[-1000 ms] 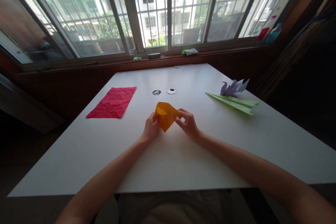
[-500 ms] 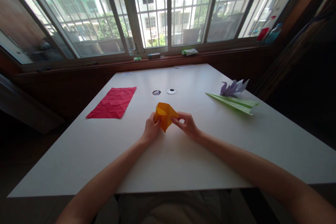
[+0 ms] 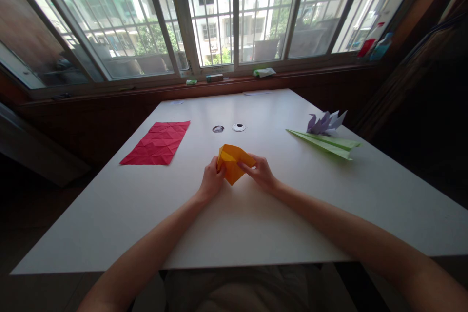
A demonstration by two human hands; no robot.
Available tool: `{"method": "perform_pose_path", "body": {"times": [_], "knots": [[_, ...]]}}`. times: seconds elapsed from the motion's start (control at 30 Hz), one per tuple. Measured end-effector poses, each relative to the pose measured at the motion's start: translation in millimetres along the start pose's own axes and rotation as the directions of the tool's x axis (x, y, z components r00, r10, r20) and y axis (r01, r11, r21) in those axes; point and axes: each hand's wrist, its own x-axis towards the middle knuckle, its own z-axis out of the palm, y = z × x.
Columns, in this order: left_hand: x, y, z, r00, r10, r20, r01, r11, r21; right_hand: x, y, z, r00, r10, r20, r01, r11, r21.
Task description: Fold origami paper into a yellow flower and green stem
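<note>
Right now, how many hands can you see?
2: the left hand grips the folded orange paper at its left side, and the right hand holds its right side. Some fingers are hidden, but no other hand shows.

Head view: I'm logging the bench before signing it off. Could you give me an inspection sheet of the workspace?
Surface: white table, items spread on it.
Job's things: orange paper, partly folded, one point downward.
Clutter: creased red sheet flat at left; green folded paper at right, purple folded paper just behind it; two small discs beyond the orange paper.
Hands: left hand grips the orange paper's left side; right hand pinches its right corner.
Cables: nothing seen; far right too dark to tell.
Surroundings: barred window ahead; small items along its sill; bottles at its right end.
</note>
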Motion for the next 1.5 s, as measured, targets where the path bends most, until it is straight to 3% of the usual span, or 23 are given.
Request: {"method": "perform_pose_path", "body": {"times": [0.23, 0.53, 0.97, 1.5], "knots": [[-0.9, 2.5, -1.2, 0.999, 0.02, 0.027, -0.02, 1.0, 0.022, 2.9, 4.3, 3.6, 0.998, 0.042, 0.041, -0.047, 0.99, 0.135], [-0.4, -0.2, -0.2, 0.999, 0.019, 0.036, -0.02, 0.999, 0.032, 0.6, 4.6, 4.1, 0.995, 0.057, 0.077, -0.065, 0.993, 0.103], [1.4, -2.3, -0.1, 1.0, -0.009, 0.005, 0.009, 1.0, 0.029, -0.6, -1.0, 2.8, 0.998, 0.054, 0.026, -0.055, 0.997, 0.055], [1.7, -2.5, -1.2, 1.0, -0.03, -0.009, 0.03, 0.999, -0.015, -1.2, -0.6, 3.3, 0.997, 0.076, 0.018, -0.078, 0.959, 0.273]]}}
